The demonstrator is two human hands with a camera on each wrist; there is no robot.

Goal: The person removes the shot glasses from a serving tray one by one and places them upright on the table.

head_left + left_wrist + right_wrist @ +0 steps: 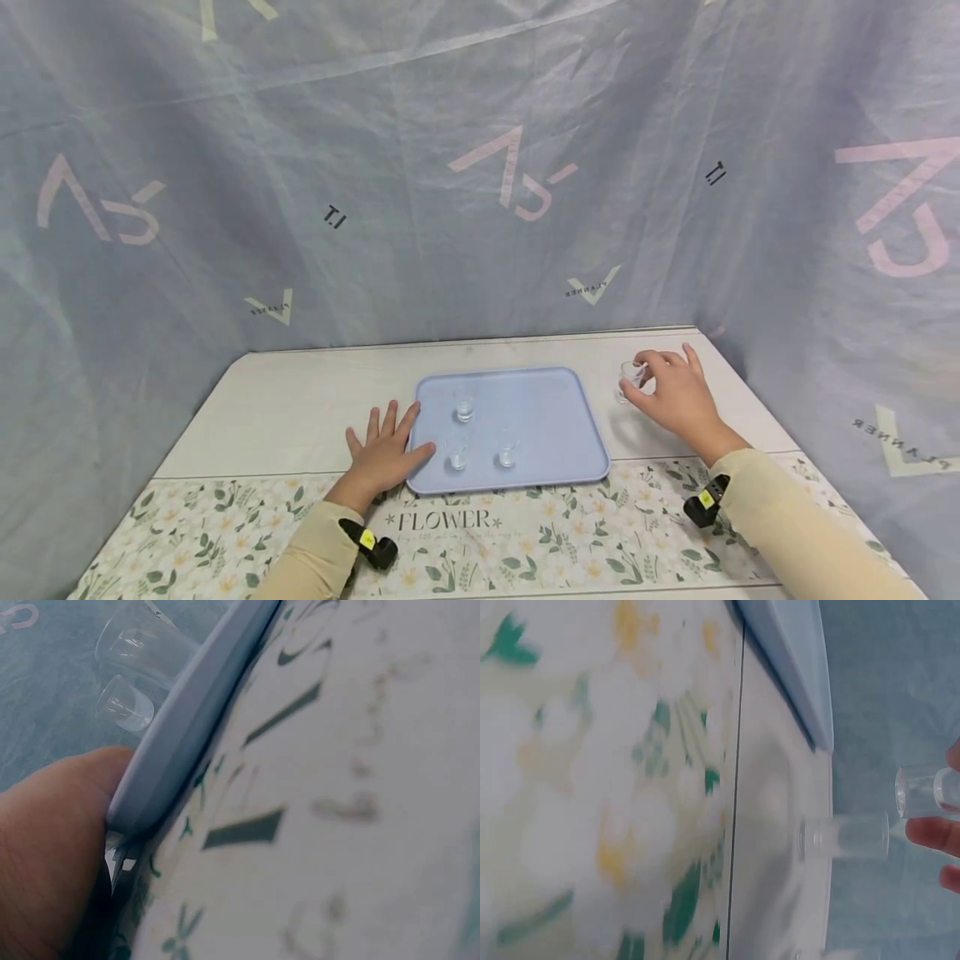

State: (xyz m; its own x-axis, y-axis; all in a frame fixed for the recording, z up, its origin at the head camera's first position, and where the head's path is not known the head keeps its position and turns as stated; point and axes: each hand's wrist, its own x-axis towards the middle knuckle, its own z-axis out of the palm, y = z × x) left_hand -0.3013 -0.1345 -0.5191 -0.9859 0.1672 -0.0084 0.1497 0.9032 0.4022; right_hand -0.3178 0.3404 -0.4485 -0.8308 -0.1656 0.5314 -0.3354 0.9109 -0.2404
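Here, right hand (677, 400) in pinch round glass (916, 792)

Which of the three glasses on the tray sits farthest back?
The back glass, left of centre on the blue tray, standing alone towards its far edge. The front-left glass and front-right glass stand side by side, closer to the person.

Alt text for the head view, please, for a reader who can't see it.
A person's right hand pinches a small, clear cylindrical cup right of a pale-blue rectangular tray. Their left hand lies spread at the tray's left edge, and three more small clear cups stand on the tray.
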